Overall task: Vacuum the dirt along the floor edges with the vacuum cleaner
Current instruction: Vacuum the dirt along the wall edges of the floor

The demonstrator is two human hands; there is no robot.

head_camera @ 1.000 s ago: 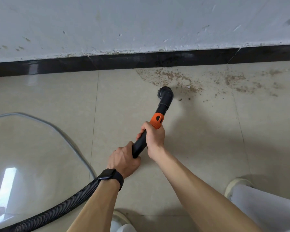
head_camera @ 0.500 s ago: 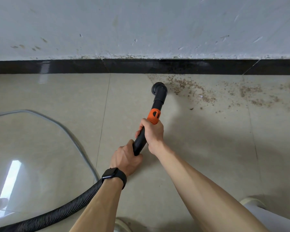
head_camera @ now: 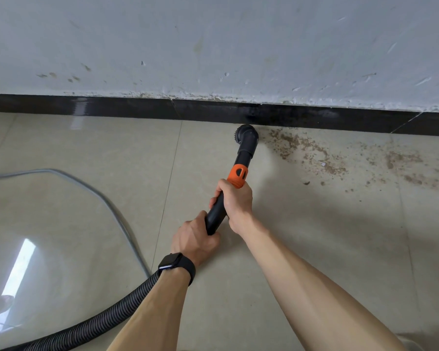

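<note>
Far left: grey cord (head_camera: 46, 170) loops across the tiled floor (head_camera: 74, 148), with a bright window glare patch on the tiles below it. Ribbed black hose (head_camera: 91, 323) enters bottom left and runs up under the left forearm to the wand (head_camera: 214, 216). Black watch (head_camera: 176, 266) on the left wrist. Left hand (head_camera: 194, 240) is clenched round the wand's lower end, thumb on top. Right hand (head_camera: 236, 200) sits just ahead of it, fingers wrapped round the same wand, top of the fist against the orange collar (head_camera: 237, 175). The two hands are close but apart, with bare wand showing between them. Wand tilts away from the person, up and slightly right, toward the wall (head_camera: 213, 41). Round brush head (head_camera: 246, 135) is down at floor level at the foot of the black skirting (head_camera: 112, 107); can't tell if it touches the skirting. Dirt (head_camera: 314, 153) starts just right of the head: brown crumbs and dust, densest beside the head, spreading right along the skirting and out onto the tiles to the frame edge. Wall is grey-white, chipped and stained along its bottom edge. Bottom right corner: pale object, cut off, can't identify.
</note>
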